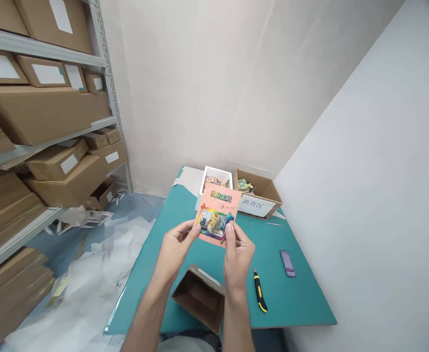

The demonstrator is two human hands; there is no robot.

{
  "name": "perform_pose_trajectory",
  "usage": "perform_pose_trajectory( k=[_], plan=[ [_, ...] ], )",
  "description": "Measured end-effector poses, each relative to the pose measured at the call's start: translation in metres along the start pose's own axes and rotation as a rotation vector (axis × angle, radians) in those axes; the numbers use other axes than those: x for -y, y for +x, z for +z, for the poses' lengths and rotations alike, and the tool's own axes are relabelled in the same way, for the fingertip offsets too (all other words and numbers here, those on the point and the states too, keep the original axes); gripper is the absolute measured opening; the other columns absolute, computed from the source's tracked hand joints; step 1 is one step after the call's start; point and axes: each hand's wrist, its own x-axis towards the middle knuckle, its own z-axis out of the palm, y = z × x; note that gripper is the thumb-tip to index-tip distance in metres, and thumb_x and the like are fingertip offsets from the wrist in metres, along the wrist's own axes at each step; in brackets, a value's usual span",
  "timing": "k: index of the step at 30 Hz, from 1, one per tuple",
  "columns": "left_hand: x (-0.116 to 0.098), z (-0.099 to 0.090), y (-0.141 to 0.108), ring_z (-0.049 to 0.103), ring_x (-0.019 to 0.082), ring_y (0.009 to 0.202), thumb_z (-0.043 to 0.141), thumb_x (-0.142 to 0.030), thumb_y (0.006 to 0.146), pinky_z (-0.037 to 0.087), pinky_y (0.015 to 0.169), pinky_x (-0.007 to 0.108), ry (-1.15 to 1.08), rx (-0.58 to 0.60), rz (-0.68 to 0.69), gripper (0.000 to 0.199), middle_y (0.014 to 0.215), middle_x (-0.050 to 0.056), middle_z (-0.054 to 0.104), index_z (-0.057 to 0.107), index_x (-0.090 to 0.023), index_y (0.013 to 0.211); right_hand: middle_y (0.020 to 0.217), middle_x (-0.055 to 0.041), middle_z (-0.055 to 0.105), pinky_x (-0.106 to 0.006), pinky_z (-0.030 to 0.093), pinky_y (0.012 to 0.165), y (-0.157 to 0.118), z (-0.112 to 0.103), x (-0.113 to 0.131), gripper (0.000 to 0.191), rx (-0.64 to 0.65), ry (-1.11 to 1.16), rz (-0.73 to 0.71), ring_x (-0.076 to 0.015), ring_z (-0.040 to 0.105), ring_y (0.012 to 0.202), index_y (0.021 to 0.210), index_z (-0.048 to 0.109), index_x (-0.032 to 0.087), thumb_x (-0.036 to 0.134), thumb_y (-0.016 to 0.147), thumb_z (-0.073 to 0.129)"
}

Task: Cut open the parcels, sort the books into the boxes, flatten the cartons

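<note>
A thin pink booklet (pixel 219 200) with a colourful picture and printed characters on its cover is held up above the table, cover towards me. My left hand (pixel 177 244) pinches its lower left edge between thumb and fingers. At the lower right, my right hand (pixel 237 247) grips the booklet the same way, thumb on the cover. Beneath my forearms an open brown cardboard box (pixel 199 298) lies near the table's front edge, its opening facing me; its inside looks bare. To the right of my right hand rests a black and yellow utility knife (pixel 260 292).
At the table's (pixel 151 274) back stand a white bin (pixel 217 171) with colourful items and a labelled cardboard box (pixel 271 208) holding small packs. A blurred purple item (pixel 287 264) lies on the right. Shelves of cartons (pixel 49 117) and heaped white packing sheets (pixel 85 288) are on the left.
</note>
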Motion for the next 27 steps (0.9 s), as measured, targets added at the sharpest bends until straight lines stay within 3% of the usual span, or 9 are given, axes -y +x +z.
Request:
perform_pose_trajectory(
  k=[3, 6, 8, 11, 13, 18, 22, 27],
  plan=[
    [0.006, 0.0, 0.0, 0.075, 0.025, 0.096, 0.083, -0.058, 0.085, 0.062, 0.091, 0.036, -0.1, -0.033, -0.045, 0.046, 0.099, 0.012, 0.082, 0.082, -0.016, 0.102, 0.104, -0.0127, 0.082, -0.033, 0.065, 0.08, 0.0, 0.002, -0.011, 0.05, -0.067, -0.07, -0.001, -0.0245, 0.077, 0.091, 0.114, 0.082, 0.01, 0.055, 0.102, 0.064],
    [0.011, 0.01, -0.005, 0.073, 0.022, 0.093, 0.085, -0.052, 0.085, 0.06, 0.088, 0.031, -0.075, -0.162, 0.038, 0.037, 0.097, 0.008, 0.08, 0.081, -0.017, 0.097, 0.132, -0.0158, 0.078, -0.043, 0.065, 0.101, -0.008, 0.006, -0.019, 0.047, -0.217, -0.262, -0.173, -0.0303, 0.077, 0.117, 0.134, 0.078, 0.015, 0.049, 0.103, 0.065],
    [0.013, 0.019, -0.01, 0.071, 0.019, 0.089, 0.083, -0.046, 0.088, 0.058, 0.084, 0.029, -0.018, -0.237, 0.123, 0.028, 0.094, 0.005, 0.077, 0.081, -0.019, 0.094, 0.139, -0.0137, 0.075, -0.045, 0.062, 0.108, -0.017, 0.009, -0.021, 0.043, -0.183, -0.35, -0.279, -0.0307, 0.074, 0.126, 0.137, 0.077, 0.019, 0.044, 0.104, 0.066],
    [0.017, 0.033, -0.02, 0.069, 0.019, 0.089, 0.082, -0.04, 0.089, 0.058, 0.081, 0.028, 0.074, -0.245, 0.225, 0.019, 0.093, 0.004, 0.074, 0.081, -0.021, 0.09, 0.139, -0.0139, 0.075, -0.042, 0.063, 0.107, -0.03, 0.014, -0.02, 0.051, -0.078, -0.363, -0.304, -0.0309, 0.076, 0.124, 0.144, 0.072, 0.018, 0.044, 0.1, 0.074],
    [0.018, 0.039, -0.026, 0.07, 0.021, 0.092, 0.08, -0.039, 0.091, 0.06, 0.082, 0.03, 0.109, -0.192, 0.241, 0.016, 0.097, 0.006, 0.075, 0.083, -0.023, 0.093, 0.137, -0.0156, 0.076, -0.039, 0.065, 0.101, -0.032, 0.014, -0.019, 0.056, -0.107, -0.357, -0.297, -0.0301, 0.078, 0.116, 0.146, 0.07, 0.016, 0.044, 0.098, 0.076],
    [0.018, 0.036, -0.021, 0.073, 0.024, 0.11, 0.08, -0.04, 0.091, 0.06, 0.098, 0.035, 0.113, 0.053, 0.212, 0.027, 0.12, 0.009, 0.076, 0.084, -0.024, 0.112, 0.105, -0.0128, 0.085, -0.031, 0.064, 0.083, -0.017, -0.002, -0.018, 0.042, -0.218, -0.301, -0.167, -0.024, 0.08, 0.09, 0.117, 0.083, 0.013, 0.047, 0.104, 0.064],
    [0.026, 0.019, -0.006, 0.072, 0.021, 0.105, 0.08, -0.048, 0.09, 0.06, 0.091, 0.032, 0.096, -0.106, 0.111, 0.044, 0.126, 0.01, 0.075, 0.078, -0.022, 0.126, 0.108, -0.0121, 0.084, -0.031, 0.065, 0.084, -0.01, -0.016, -0.013, 0.046, -0.15, -0.092, -0.021, -0.0248, 0.08, 0.095, 0.115, 0.082, 0.009, 0.05, 0.102, 0.066],
    [0.031, 0.012, -0.001, 0.071, 0.021, 0.099, 0.08, -0.049, 0.091, 0.058, 0.093, 0.032, -0.021, -0.028, 0.009, 0.034, 0.105, 0.008, 0.079, 0.081, -0.017, 0.104, 0.116, -0.0138, 0.083, -0.038, 0.068, 0.091, -0.008, -0.017, -0.016, 0.049, -0.102, -0.028, 0.013, -0.0286, 0.081, 0.103, 0.123, 0.081, 0.009, 0.05, 0.101, 0.067]
  ],
)
